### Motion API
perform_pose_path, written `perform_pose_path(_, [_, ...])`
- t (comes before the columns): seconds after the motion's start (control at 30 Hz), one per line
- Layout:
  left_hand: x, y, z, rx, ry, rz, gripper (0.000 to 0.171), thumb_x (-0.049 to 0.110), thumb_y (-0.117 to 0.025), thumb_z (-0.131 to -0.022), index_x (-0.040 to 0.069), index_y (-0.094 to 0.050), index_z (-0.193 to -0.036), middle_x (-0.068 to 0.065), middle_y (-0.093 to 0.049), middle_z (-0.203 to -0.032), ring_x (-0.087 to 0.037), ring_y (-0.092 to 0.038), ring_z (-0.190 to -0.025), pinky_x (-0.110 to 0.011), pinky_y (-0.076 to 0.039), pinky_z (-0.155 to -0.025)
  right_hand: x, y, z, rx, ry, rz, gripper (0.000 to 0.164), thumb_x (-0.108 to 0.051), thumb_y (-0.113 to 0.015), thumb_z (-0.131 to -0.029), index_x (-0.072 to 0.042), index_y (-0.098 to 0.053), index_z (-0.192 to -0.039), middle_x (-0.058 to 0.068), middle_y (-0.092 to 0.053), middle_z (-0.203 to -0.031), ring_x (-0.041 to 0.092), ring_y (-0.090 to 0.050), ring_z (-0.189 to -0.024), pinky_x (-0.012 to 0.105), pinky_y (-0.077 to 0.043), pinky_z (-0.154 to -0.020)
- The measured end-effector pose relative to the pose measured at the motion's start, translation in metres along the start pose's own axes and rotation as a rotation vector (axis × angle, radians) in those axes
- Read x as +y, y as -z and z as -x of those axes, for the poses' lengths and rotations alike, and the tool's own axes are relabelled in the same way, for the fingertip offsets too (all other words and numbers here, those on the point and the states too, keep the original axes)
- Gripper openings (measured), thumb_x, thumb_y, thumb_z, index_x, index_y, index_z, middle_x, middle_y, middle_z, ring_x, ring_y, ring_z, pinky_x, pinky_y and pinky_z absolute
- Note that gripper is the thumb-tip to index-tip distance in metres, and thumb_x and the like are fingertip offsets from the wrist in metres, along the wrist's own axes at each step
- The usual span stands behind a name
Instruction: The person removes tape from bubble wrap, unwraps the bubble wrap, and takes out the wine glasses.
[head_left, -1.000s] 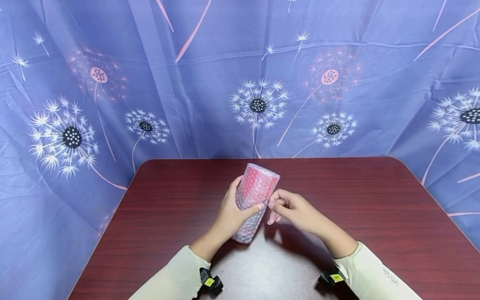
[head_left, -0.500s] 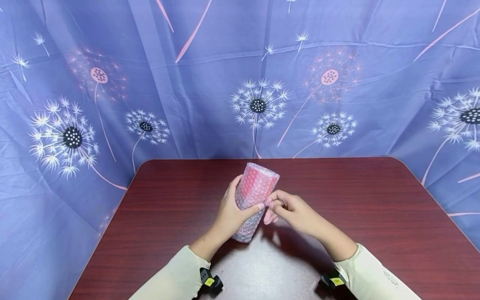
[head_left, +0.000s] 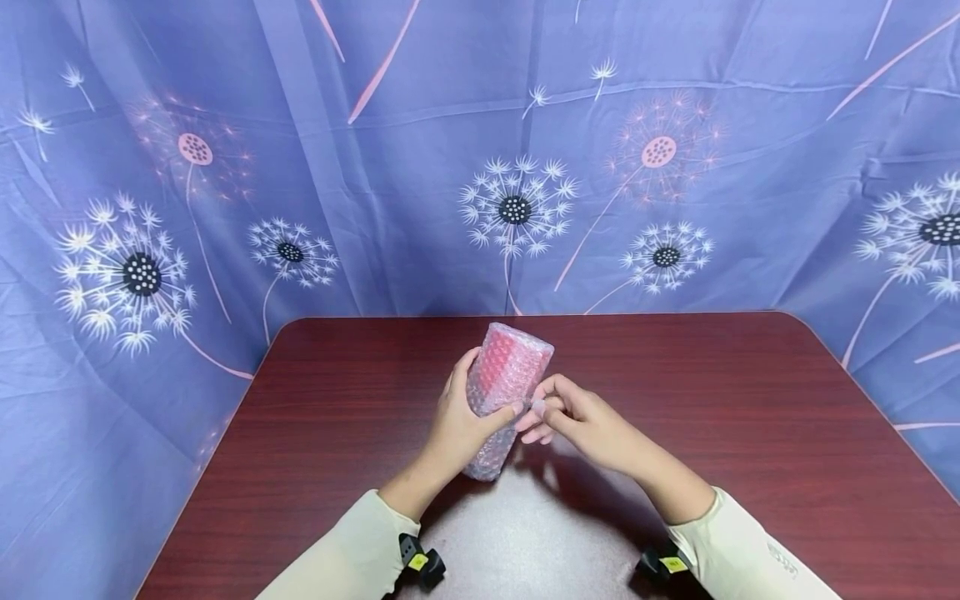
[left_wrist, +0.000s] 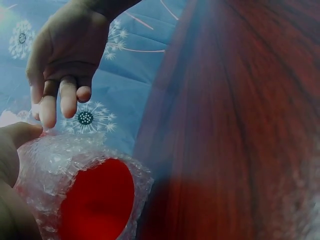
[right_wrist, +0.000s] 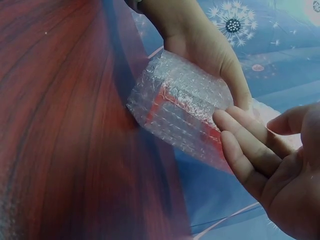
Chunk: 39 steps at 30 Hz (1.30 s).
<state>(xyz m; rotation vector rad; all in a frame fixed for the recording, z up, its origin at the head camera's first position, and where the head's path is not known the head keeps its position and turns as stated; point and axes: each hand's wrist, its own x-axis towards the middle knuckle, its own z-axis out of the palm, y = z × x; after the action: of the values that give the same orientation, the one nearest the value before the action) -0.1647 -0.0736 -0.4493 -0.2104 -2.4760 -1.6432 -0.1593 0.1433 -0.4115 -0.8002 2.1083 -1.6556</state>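
Observation:
A red object with a round end is rolled up in clear bubble wrap [head_left: 510, 375], making a tilted, tube-shaped bundle above the table. My left hand [head_left: 465, 425] grips the bundle, thumb across its front and fingers behind its left side. Close against its right side, my right hand [head_left: 585, 421] brings thumb and bent index finger together at the bubble wrap's edge. In the right wrist view, its other fingers [right_wrist: 245, 150] extend along the wrap. The left wrist view looks into the bundle's lower end, where the round red end [left_wrist: 100, 200] shows inside the wrap.
A dark red wood-grain table [head_left: 712, 400] lies beneath both hands. Behind it hangs a blue-purple cloth [head_left: 420, 167] printed with dandelions. Black wrist cameras [head_left: 423, 567] sit at both sleeve cuffs.
The bundle and my left hand have shifted slightly to the left and up. My right hand has moved a little left with it, its lower fingers reaching further toward the bundle.

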Motion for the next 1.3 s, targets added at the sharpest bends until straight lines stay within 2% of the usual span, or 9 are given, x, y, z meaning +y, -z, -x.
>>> perform_pose_path(0.13, [-0.0004, 0.0006, -0.0002, 0.0, 0.009, 0.011, 0.096, 0.036, -0.088, -0.074, 0.03, -0.035, -0.154, -0.004, -0.049, -0.149, -0.026, -0.056, -0.127, -0.05, -0.047, -0.107, -0.0004, -0.0001, -0.0003, 0.014, -0.008, 0.005, 0.022, -0.016, -0.044, -0.109, 0.004, -0.048, -0.119, 0.024, -0.073, -0.112, 0.042, -0.073, -0.096, 0.048, -0.06, -0.087])
perform_pose_path(0.23, [0.0003, 0.0013, -0.0001, -0.006, 0.018, 0.033, 0.096, 0.035, -0.089, -0.074, 0.031, -0.035, -0.153, -0.002, -0.05, -0.149, -0.025, -0.057, -0.126, -0.049, -0.047, -0.107, 0.0, 0.0, -0.0003, 0.059, 0.021, 0.054, 0.018, -0.016, -0.048, -0.107, 0.0, -0.054, -0.115, 0.019, -0.073, -0.109, 0.034, -0.073, -0.097, 0.042, -0.061, -0.086])
perform_pose_path(0.37, [0.0016, 0.0018, 0.0, -0.026, 0.025, 0.073, 0.096, 0.036, -0.089, -0.075, 0.031, -0.034, -0.153, -0.002, -0.05, -0.149, -0.025, -0.056, -0.128, -0.048, -0.047, -0.108, 0.0011, 0.0004, -0.0001, 0.115, 0.08, 0.125, 0.011, -0.01, -0.054, -0.104, -0.004, -0.061, -0.108, 0.015, -0.069, -0.104, 0.016, -0.069, -0.096, 0.03, -0.058, -0.084])
perform_pose_path(0.5, [0.0016, 0.0025, -0.0002, -0.063, 0.04, 0.108, 0.099, 0.037, -0.089, -0.075, 0.032, -0.031, -0.155, -0.003, -0.047, -0.151, -0.025, -0.055, -0.13, -0.048, -0.046, -0.109, 0.0017, 0.0014, 0.0005, 0.123, 0.101, 0.142, 0.01, -0.008, -0.054, -0.103, -0.007, -0.063, -0.107, 0.011, -0.066, -0.101, 0.008, -0.064, -0.092, 0.026, -0.057, -0.083])
perform_pose_path(0.7, [0.0011, 0.0029, 0.0001, -0.125, 0.058, 0.152, 0.105, 0.041, -0.089, -0.074, 0.037, -0.025, -0.157, -0.001, -0.04, -0.156, -0.025, -0.051, -0.132, -0.05, -0.045, -0.109, 0.0006, 0.0039, 0.001, 0.135, 0.099, 0.158, 0.009, -0.013, -0.054, -0.104, -0.013, -0.063, -0.106, 0.004, -0.063, -0.1, 0.008, -0.062, -0.091, 0.03, -0.057, -0.085])
perform_pose_path(0.9, [-0.0005, 0.0033, -0.0004, -0.184, 0.043, 0.236, 0.096, 0.035, -0.082, -0.083, 0.039, -0.021, -0.157, -0.001, -0.038, -0.156, -0.025, -0.051, -0.131, -0.048, -0.048, -0.107, 0.001, 0.0059, 0.0006, 0.141, 0.106, 0.15, 0.01, -0.011, -0.053, -0.104, -0.01, -0.062, -0.106, 0.005, -0.062, -0.1, 0.011, -0.062, -0.092, 0.033, -0.057, -0.085])
perform_pose_path(1.1, [-0.001, 0.0034, -0.0007, -0.174, 0.057, 0.255, 0.096, 0.032, -0.081, -0.084, 0.034, -0.021, -0.158, -0.007, -0.042, -0.155, -0.028, -0.054, -0.129, -0.047, -0.05, -0.105, 0.001, 0.0064, 0.0011, 0.115, 0.122, 0.12, 0.012, -0.01, -0.051, -0.104, -0.005, -0.062, -0.107, 0.006, -0.061, -0.102, 0.014, -0.061, -0.096, 0.032, -0.056, -0.087])
perform_pose_path(1.3, [0.0007, 0.004, 0.0001, -0.15, 0.071, 0.26, 0.099, 0.03, -0.084, -0.081, 0.034, -0.022, -0.158, -0.009, -0.044, -0.154, -0.03, -0.057, -0.127, -0.048, -0.052, -0.103, 0.0018, 0.0059, 0.0013, 0.068, 0.168, 0.115, 0.011, -0.004, -0.051, -0.102, -0.009, -0.06, -0.104, 0.005, -0.059, -0.1, 0.012, -0.058, -0.1, 0.027, -0.053, -0.09])
